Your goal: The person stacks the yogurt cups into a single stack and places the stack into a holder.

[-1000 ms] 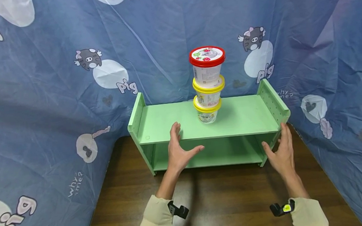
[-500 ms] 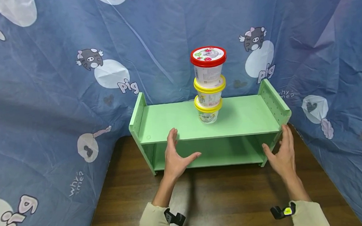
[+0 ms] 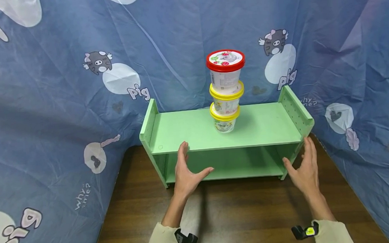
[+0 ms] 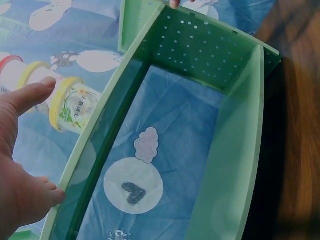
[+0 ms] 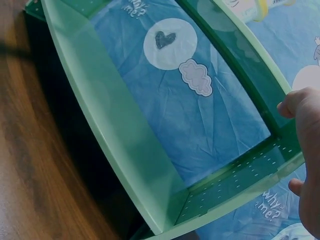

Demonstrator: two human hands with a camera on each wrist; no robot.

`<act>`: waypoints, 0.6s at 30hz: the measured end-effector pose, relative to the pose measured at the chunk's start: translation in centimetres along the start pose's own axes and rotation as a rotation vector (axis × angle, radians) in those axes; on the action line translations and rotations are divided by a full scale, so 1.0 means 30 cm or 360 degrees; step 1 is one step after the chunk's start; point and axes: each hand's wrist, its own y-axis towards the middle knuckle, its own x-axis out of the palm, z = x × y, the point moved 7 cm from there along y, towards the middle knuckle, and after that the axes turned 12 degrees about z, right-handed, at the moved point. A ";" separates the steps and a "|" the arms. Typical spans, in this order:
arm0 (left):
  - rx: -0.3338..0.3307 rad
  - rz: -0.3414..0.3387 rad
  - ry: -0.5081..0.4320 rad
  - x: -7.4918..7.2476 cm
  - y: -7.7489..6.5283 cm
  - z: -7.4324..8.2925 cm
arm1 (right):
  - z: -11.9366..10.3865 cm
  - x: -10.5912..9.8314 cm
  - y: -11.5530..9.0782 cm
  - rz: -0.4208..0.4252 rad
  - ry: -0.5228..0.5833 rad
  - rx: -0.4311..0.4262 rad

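Three lidded tubs stand stacked on the upper board of a green two-tier shelf. The top tub has a red lid; the middle tub and the bottom tub have yellow lids. My left hand hovers in front of the shelf, thumb and fingers spread, holding nothing. To the right, my right hand is near the shelf's right end panel, also spread and holding nothing; whether its fingertips touch the panel I cannot tell. In the left wrist view the bottom tub appears beyond the left thumb.
The shelf stands on a brown wooden table. Blue fabric printed with pigs hangs behind it and on both sides. Raised green end panels flank the upper board.
My left hand has drawn back and slightly left, away from the shelf's upper board. The right hand has shifted slightly back. The stack of tubs stays in place.
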 end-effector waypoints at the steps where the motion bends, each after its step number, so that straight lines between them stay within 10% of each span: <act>1: 0.0001 0.0001 0.0002 -0.003 -0.003 -0.001 | 0.001 -0.001 -0.002 0.0000 0.0003 -0.0003; 18: 0.0050 0.0069 0.0171 -0.076 -0.054 -0.047 | 0.013 -0.006 -0.052 -0.0032 -0.0004 -0.0042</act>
